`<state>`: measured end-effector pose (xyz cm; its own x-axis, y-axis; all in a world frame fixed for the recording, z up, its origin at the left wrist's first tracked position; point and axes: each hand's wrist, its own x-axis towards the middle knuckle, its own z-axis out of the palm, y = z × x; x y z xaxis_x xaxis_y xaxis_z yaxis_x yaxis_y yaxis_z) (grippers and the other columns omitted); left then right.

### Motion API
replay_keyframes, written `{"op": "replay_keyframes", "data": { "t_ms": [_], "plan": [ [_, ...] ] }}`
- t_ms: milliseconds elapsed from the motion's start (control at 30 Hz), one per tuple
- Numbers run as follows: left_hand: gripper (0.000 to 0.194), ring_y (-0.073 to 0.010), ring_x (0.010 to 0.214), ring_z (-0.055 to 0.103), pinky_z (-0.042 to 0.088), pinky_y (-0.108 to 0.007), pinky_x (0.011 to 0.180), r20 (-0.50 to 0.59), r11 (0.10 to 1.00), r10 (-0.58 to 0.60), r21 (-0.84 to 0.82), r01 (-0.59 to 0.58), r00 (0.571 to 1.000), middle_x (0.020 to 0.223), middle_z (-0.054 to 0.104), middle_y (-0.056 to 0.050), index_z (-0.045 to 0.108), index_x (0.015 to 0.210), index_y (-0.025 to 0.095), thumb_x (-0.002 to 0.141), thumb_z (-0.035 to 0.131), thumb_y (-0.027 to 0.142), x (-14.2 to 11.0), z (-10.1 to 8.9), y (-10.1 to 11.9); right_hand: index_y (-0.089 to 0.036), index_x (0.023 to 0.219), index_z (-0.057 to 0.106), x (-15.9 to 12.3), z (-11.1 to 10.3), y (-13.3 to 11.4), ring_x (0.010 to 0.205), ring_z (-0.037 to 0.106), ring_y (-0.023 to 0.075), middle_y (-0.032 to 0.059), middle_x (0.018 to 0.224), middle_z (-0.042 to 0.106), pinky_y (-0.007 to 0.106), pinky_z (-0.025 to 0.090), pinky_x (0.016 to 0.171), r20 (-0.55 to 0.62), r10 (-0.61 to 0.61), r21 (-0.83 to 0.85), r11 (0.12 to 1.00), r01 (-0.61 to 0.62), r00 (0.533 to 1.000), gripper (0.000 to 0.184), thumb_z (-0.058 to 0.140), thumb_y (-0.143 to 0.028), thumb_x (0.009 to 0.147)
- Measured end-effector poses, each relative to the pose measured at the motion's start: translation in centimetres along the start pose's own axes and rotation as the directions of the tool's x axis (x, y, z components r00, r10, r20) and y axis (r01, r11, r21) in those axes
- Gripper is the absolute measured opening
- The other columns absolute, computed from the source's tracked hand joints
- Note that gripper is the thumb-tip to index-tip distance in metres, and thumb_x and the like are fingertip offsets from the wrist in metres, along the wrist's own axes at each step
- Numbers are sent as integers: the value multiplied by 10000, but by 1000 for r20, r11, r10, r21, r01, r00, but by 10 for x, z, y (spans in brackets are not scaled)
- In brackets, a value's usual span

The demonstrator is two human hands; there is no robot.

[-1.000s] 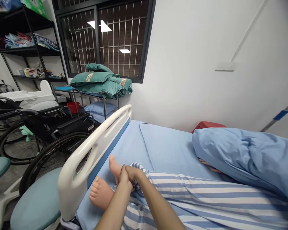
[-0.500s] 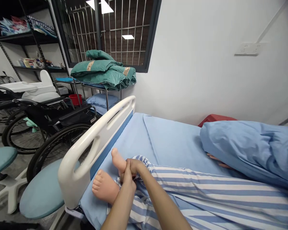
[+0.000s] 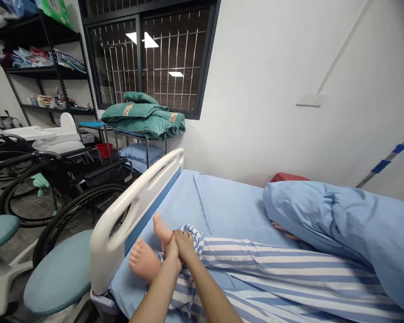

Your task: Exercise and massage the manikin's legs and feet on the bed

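Observation:
A manikin in blue-and-white striped trousers [image 3: 256,255] lies on the bed, its two bare feet near the white footboard. My left hand [image 3: 172,251] is closed around the ankle of the farther foot [image 3: 161,230]. Against it, my right hand [image 3: 184,243] wraps over the same ankle, beside the bunched trouser cuff [image 3: 197,237]. The ankle itself is mostly hidden under my fingers. The nearer foot [image 3: 144,260] rests just left of my left forearm, toes up and untouched.
The bed's footboard [image 3: 103,244] rises left of the feet. A blue quilt [image 3: 326,211] covers the manikin's upper part. Beyond the footboard are a round stool [image 3: 59,273], a wheelchair [image 3: 87,188] and green folded bedding [image 3: 144,116] under a barred window.
The view has tilted up and shifted slightly right. My right hand now lies more over the top of the ankle, its fingers showing; both hands stay at the ankle.

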<state>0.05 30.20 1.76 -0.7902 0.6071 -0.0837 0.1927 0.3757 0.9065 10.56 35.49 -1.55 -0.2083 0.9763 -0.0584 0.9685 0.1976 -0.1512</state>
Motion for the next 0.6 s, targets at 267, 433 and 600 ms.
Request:
{"op": "replay_keyframes", "data": {
  "t_ms": [267, 433, 600],
  "plan": [
    [364, -360, 1127, 416, 341, -539, 943, -218, 993, 87, 97, -67, 972, 861, 529, -115, 404, 694, 211, 867, 168, 428, 3, 6, -5, -175, 1196, 505, 15, -15, 5, 1102, 533, 296, 141, 1192, 580, 415, 397, 888, 204, -45, 23, 999, 41, 978, 588, 645, -185, 625],
    [373, -391, 1202, 350, 311, -594, 961, -194, 992, 64, 116, -42, 979, 965, 554, -142, 410, 735, 217, 869, 141, 438, 6, 12, -14, -166, 1093, 594, 27, -18, 7, 983, 613, 285, 120, 1043, 669, 399, 456, 828, 319, -32, 12, 999, 30, 947, 515, 643, -141, 581],
    [373, -358, 1233, 368, 421, -516, 917, -273, 995, 41, 103, -13, 961, 886, 565, -122, 319, 657, 242, 858, 137, 498, 9, 18, -23, -176, 864, 686, 46, -12, 14, 867, 646, 243, 69, 932, 706, 314, 499, 716, 424, -60, 4, 998, 65, 904, 308, 635, -124, 564]
  ]
}}
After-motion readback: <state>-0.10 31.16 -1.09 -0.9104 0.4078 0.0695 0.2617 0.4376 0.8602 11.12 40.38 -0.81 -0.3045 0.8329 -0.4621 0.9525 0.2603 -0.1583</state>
